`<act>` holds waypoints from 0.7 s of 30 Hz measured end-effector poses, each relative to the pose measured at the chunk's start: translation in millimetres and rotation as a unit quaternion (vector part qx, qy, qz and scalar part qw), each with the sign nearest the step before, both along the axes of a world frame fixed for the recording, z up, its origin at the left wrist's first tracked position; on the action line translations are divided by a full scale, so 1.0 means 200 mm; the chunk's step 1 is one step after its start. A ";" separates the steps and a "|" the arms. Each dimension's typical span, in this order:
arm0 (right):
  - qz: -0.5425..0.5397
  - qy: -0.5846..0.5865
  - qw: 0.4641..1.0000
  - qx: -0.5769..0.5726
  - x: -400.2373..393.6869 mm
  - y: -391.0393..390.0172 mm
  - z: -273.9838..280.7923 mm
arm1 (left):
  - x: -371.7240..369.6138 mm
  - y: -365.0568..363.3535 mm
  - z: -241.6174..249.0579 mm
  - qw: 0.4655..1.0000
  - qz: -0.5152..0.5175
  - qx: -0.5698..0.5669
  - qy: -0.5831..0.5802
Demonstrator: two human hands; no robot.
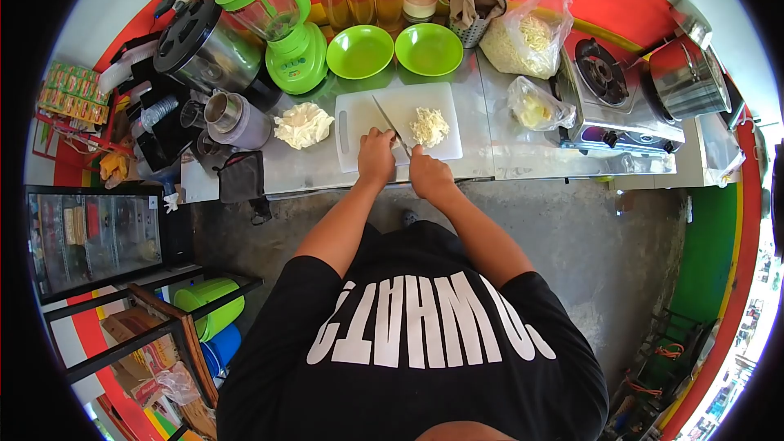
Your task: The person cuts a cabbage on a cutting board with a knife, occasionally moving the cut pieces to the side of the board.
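Observation:
A white cutting board (359, 102) lies on the steel counter. My right hand (429, 174) is closed round the handle of a knife (390, 121), whose blade points up and to the left over the board. Close beside the blade, my left hand (376, 155) rests on the board with its fingers curled over a small pale piece, mostly hidden. A heap of chopped pale food (429, 126) sits on the board's right part. Left of the board lies a larger pale lump (303, 125).
Two green bowls (360, 52) stand behind the board. A green blender (296, 57) and steel containers are at the left. Plastic bags of pale food (529, 41), a gas stove (608, 102) and a large pot (688, 80) are at the right.

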State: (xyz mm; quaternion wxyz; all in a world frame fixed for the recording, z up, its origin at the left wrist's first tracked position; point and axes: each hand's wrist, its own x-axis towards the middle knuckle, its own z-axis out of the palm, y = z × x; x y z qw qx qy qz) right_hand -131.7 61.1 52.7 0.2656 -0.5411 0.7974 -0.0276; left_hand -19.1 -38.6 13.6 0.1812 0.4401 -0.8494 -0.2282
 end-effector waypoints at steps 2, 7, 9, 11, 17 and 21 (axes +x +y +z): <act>0.008 0.006 1.000 -0.001 0.01 -0.01 0.06 | -0.02 -0.01 0.00 1.000 0.005 -0.008 0.005; -0.025 -0.006 0.999 0.025 0.07 -0.03 0.04 | -0.02 0.00 0.02 1.000 0.014 0.006 -0.011; -0.013 0.001 1.000 0.022 0.03 -0.06 0.02 | -0.01 -0.01 0.02 1.000 0.009 0.008 -0.015; -0.002 0.009 1.000 0.017 0.02 -0.06 0.03 | -0.01 0.00 0.03 1.000 0.004 0.008 -0.018; 0.009 0.019 0.999 0.030 0.07 -0.03 0.06 | -0.01 -0.02 0.04 0.999 0.028 0.030 -0.032; -0.005 0.020 1.000 0.011 0.06 -0.08 0.01 | 0.00 -0.02 0.03 0.999 0.025 0.028 -0.020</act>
